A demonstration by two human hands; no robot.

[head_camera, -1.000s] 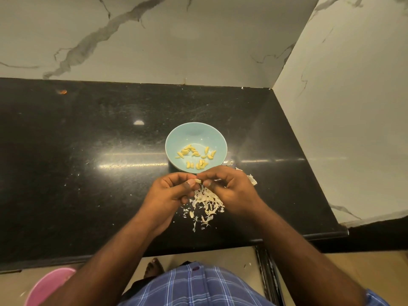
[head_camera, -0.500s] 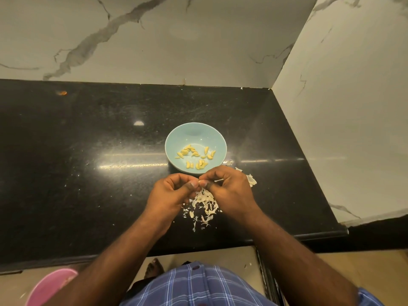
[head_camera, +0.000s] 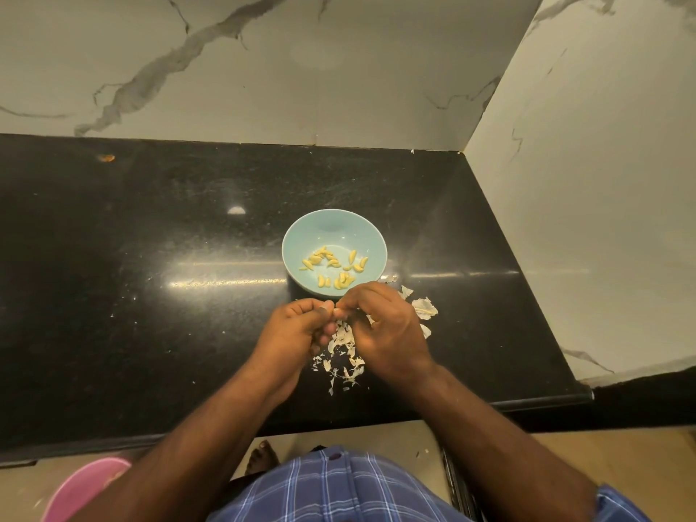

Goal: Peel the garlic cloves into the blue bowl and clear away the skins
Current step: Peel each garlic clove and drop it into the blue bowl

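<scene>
A light blue bowl [head_camera: 301,235] stands on the black counter and holds several peeled yellow garlic cloves [head_camera: 333,267]. Just in front of its near rim, my left hand [head_camera: 297,333] and my right hand [head_camera: 384,325] meet fingertip to fingertip. Both pinch one small garlic clove [head_camera: 335,313], which the fingers almost entirely hide. A heap of white garlic skins [head_camera: 344,356] lies on the counter under and between my hands, with larger pieces of skin [head_camera: 423,308] to the right of my right hand.
The black stone counter [head_camera: 150,295] ends at marble walls at the back and right. Its front edge runs just under my forearms. A pink round container [head_camera: 84,487] sits on the floor at lower left. Small skin flecks dot the counter.
Both hands have stayed together over the skin heap, with only small finger movements on the clove. The bowl has not moved.
</scene>
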